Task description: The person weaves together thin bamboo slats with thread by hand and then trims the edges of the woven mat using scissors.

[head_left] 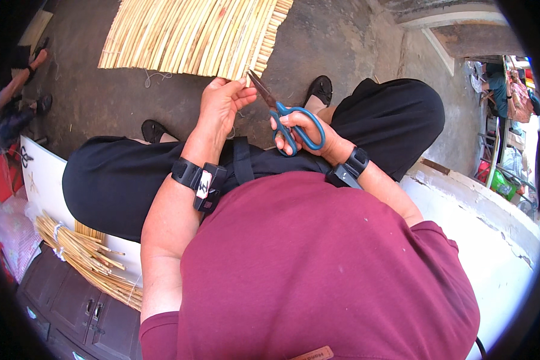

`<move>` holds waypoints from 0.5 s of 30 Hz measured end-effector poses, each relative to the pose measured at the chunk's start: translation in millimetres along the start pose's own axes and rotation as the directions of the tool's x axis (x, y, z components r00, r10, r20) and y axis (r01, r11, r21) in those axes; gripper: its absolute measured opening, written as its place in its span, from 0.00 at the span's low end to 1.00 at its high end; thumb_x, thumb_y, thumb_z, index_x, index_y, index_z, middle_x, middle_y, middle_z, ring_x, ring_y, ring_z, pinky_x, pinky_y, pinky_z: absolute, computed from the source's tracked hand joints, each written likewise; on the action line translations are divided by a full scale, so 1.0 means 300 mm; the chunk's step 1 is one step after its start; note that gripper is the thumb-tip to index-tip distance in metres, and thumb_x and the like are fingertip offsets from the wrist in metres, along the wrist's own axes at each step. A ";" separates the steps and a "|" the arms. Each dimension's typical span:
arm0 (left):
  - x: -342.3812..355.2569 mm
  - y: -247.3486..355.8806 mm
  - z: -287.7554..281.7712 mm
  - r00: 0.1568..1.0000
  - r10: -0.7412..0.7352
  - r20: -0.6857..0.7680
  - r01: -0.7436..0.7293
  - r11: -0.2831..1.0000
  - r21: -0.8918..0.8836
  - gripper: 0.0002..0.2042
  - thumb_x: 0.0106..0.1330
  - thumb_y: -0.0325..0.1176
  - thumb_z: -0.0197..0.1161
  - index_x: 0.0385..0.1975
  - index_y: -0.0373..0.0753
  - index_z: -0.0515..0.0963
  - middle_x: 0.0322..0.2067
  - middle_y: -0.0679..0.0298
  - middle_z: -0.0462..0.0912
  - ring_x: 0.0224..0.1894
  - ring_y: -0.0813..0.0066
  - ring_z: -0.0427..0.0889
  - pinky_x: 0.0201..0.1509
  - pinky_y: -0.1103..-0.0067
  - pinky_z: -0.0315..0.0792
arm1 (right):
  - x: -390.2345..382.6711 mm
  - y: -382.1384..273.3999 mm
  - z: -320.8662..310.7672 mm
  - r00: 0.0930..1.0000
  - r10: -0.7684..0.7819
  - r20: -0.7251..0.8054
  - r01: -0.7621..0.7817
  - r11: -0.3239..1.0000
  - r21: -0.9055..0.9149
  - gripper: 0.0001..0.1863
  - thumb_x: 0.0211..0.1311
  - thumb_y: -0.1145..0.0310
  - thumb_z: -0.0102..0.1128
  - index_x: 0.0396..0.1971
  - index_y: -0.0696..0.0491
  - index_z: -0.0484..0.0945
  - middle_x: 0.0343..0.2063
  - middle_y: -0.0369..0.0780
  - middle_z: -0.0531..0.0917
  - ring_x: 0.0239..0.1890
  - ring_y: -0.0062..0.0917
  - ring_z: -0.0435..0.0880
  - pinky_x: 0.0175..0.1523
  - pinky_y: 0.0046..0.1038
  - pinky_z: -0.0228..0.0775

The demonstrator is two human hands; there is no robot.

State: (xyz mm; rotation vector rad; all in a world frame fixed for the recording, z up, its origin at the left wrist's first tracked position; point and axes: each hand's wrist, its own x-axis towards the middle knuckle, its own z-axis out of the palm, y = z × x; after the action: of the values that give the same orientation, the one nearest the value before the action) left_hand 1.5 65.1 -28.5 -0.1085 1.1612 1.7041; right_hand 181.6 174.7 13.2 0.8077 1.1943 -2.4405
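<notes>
A mat of pale bamboo reeds [192, 36] tied side by side lies on the concrete ground ahead of my knees. My left hand [221, 103] grips the mat's near right corner. My right hand [303, 131] holds blue-handled scissors [282, 114], fingers through the loops. The blades point up and left, their tips at the mat's corner beside my left thumb. Both wrists wear black straps. My legs in black trousers spread to either side below the hands.
A tied bundle of loose reeds [84, 258] lies on a white board [42, 180] at my left, above dark cabinets. Another person [18, 90] sits at the far left. A white ledge [474, 210] runs along my right.
</notes>
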 end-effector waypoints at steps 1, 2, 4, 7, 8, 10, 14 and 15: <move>0.003 -0.001 0.000 1.000 -0.003 0.000 0.003 1.000 0.001 0.08 0.63 0.26 0.59 0.39 0.33 0.72 0.33 0.59 0.81 0.31 0.72 0.82 0.38 0.75 0.80 | 0.003 0.008 -0.006 1.000 -0.010 -0.010 0.010 1.000 0.019 0.17 0.62 0.55 0.51 0.37 0.54 0.73 0.22 0.40 0.82 0.17 0.18 0.79 0.17 0.13 0.61; 0.005 -0.002 -0.001 1.000 -0.001 0.008 0.001 1.000 0.005 0.08 0.63 0.26 0.59 0.39 0.33 0.72 0.32 0.60 0.81 0.31 0.72 0.82 0.38 0.75 0.80 | 0.006 0.013 -0.010 1.000 -0.020 -0.020 0.021 0.999 0.038 0.17 0.62 0.55 0.51 0.37 0.54 0.73 0.22 0.40 0.82 0.17 0.18 0.79 0.17 0.13 0.61; 0.010 -0.003 -0.002 1.000 0.001 0.016 -0.001 1.000 0.016 0.08 0.63 0.27 0.59 0.39 0.33 0.72 0.32 0.60 0.81 0.31 0.72 0.82 0.39 0.74 0.80 | 0.012 0.004 -0.003 0.999 -0.034 -0.020 0.034 0.999 0.022 0.17 0.62 0.55 0.51 0.37 0.54 0.73 0.21 0.39 0.81 0.16 0.17 0.78 0.17 0.13 0.59; 0.016 -0.007 -0.010 1.000 -0.002 0.020 0.001 1.000 0.023 0.08 0.63 0.26 0.59 0.40 0.33 0.72 0.32 0.60 0.81 0.31 0.72 0.82 0.39 0.74 0.80 | 0.029 0.009 -0.001 0.998 -0.061 -0.023 0.061 0.998 -0.001 0.16 0.62 0.55 0.52 0.36 0.54 0.72 0.18 0.37 0.79 0.15 0.17 0.77 0.17 0.14 0.57; 0.018 -0.005 -0.014 1.000 0.001 0.022 -0.002 1.000 0.028 0.08 0.63 0.26 0.59 0.40 0.33 0.72 0.32 0.59 0.81 0.31 0.73 0.82 0.39 0.74 0.80 | 0.035 0.010 -0.003 0.997 -0.074 -0.022 0.074 0.997 -0.009 0.16 0.62 0.55 0.52 0.35 0.53 0.72 0.17 0.36 0.78 0.15 0.16 0.76 0.17 0.14 0.55; 0.019 -0.002 -0.017 1.000 0.005 0.024 -0.006 0.999 0.033 0.08 0.63 0.26 0.59 0.40 0.33 0.72 0.32 0.59 0.81 0.30 0.73 0.82 0.39 0.74 0.80 | 0.041 0.005 -0.001 0.996 -0.086 -0.032 0.084 0.995 -0.051 0.15 0.61 0.55 0.53 0.35 0.52 0.71 0.16 0.34 0.75 0.15 0.16 0.74 0.18 0.16 0.55; 0.017 0.002 -0.011 1.000 0.023 0.002 -0.023 0.999 0.038 0.08 0.62 0.25 0.58 0.39 0.30 0.73 0.31 0.57 0.81 0.30 0.71 0.83 0.36 0.75 0.81 | 0.055 0.015 -0.014 0.989 -0.144 0.020 0.146 0.975 -0.168 0.14 0.59 0.58 0.56 0.35 0.53 0.70 0.16 0.34 0.74 0.16 0.17 0.73 0.21 0.18 0.58; 0.014 0.002 -0.008 1.000 0.026 -0.009 -0.025 0.999 0.038 0.08 0.63 0.26 0.58 0.39 0.30 0.73 0.31 0.57 0.81 0.29 0.71 0.83 0.36 0.74 0.81 | 0.058 0.016 -0.016 0.987 -0.148 0.058 0.155 0.977 -0.149 0.13 0.58 0.59 0.56 0.35 0.53 0.70 0.16 0.34 0.73 0.15 0.18 0.72 0.22 0.19 0.59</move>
State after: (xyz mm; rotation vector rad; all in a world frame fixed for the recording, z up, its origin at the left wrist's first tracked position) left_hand -1.9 66.3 -31.8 -0.0784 1.2063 1.7045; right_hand 171.8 175.4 -2.8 0.6333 1.4538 -2.4329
